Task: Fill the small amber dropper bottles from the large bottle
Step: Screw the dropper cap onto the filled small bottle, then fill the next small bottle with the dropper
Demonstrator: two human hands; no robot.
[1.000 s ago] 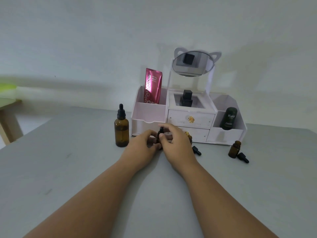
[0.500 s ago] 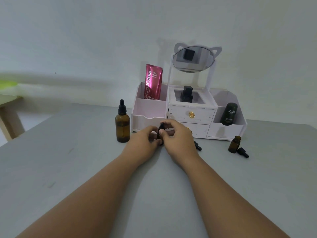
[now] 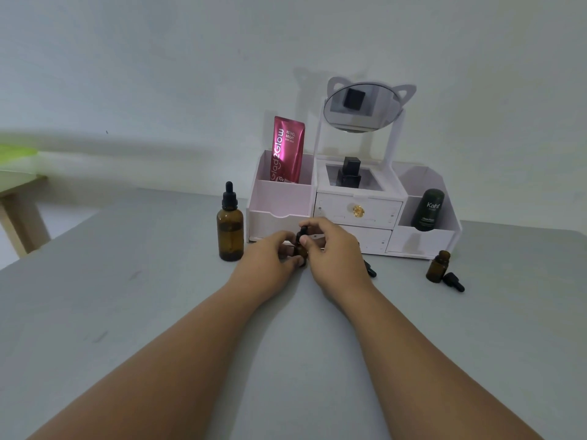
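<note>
Both hands meet on one small amber dropper bottle (image 3: 300, 251).
Left hand (image 3: 270, 260) curls round its body; right hand (image 3: 335, 254) pinches the black cap (image 3: 301, 233); large bottle (image 3: 230, 231) stands capped just left.

Left forearm (image 3: 178, 354) and right forearm (image 3: 422, 350), both bare, reach forward from the lower corners and converge at the centre. Left hand (image 3: 268, 260), back upward, curls its fingers round the body of a small amber bottle (image 3: 300, 251). Right hand (image 3: 336, 252), back upward and slightly higher, pinches the black dropper cap (image 3: 301, 232) between thumb and bent fingers.
</note>
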